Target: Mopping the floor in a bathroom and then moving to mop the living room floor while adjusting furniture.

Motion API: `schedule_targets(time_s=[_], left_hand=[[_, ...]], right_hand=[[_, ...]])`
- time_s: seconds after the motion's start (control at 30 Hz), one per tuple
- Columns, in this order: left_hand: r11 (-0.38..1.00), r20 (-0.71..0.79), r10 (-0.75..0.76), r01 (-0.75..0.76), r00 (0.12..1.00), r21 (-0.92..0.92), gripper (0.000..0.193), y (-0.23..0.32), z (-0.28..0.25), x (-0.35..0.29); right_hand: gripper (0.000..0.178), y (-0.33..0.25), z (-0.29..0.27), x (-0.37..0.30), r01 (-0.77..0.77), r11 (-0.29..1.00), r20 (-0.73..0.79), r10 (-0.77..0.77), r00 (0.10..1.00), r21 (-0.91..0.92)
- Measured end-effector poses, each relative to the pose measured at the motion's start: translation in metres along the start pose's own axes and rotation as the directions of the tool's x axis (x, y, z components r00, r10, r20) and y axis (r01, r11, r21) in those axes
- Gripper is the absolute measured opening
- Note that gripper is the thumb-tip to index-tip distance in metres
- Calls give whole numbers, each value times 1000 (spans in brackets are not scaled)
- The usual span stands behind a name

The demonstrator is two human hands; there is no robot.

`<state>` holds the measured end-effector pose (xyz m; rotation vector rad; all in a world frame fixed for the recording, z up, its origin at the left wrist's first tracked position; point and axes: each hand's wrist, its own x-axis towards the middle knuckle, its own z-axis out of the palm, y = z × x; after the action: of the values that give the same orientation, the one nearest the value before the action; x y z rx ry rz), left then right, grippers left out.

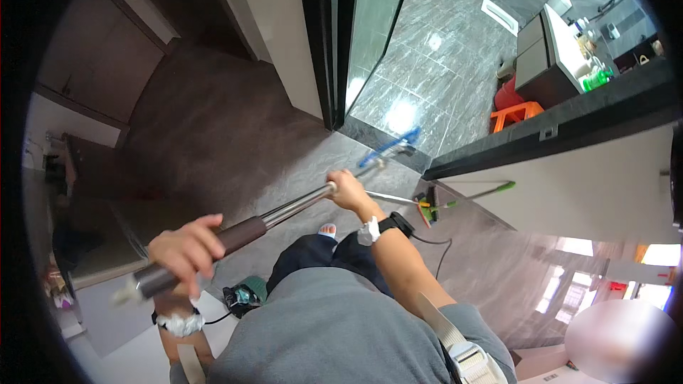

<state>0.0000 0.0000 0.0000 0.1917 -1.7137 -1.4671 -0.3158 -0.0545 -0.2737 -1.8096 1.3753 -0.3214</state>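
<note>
Tool: long-handled tool (299,206), held aslant above the floor (306,160); its grip end lies near left, its blue head (390,148) far right, just on the near side of the doorway sill (373,139).
Left hand pose: left hand (186,250) at the near-left grip; wrist below the handle, fingers laid across its upper side, thumb extended toward the right. Motion blur is present; whether the fingers are closed on the grip cannot be told.
Right hand pose: right hand (348,190) grasping the metal tube, knuckles toward the far side.
Left forearm: rises steeply from the near edge; white wrap (181,325) at the wrist.
Right forearm: extended from near right toward far left; white wrap (368,231) and black device (400,225) at the wrist.
Right of the tool: green-handled implement (484,193), lying beside the right-hand wall.
Beyond the doorway, far right: table (565,46) carrying bottles; orange stool (518,112) just beside it.
</note>
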Motion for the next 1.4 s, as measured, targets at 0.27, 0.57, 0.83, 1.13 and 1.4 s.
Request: schedule_targets(time_s=[0.27,0.57,0.83,1.13,1.4], left_hand=[[915,147,-392,368,908,166,15,-155,28,162],[984,225,-168,150,960,96,14,-265,-21,443],[948,436,-304,224,847,227,16,-377,-30,660],[975,419,-215,175,882,133,12,-544,-80,847],[978,600,-207,141,773,155,12,-634,-121,1108]], right_hand=[[21,203,-119,38,-172,985,-505,155,849,13],[20,286,-314,168,-129,978,-740,211,639,167],[25,392,-489,268,-231,940,-817,335,469,253],[34,543,-678,395,-507,807,-503,586,635,302],[27,630,-877,487,-480,801,-578,594,559,359]])
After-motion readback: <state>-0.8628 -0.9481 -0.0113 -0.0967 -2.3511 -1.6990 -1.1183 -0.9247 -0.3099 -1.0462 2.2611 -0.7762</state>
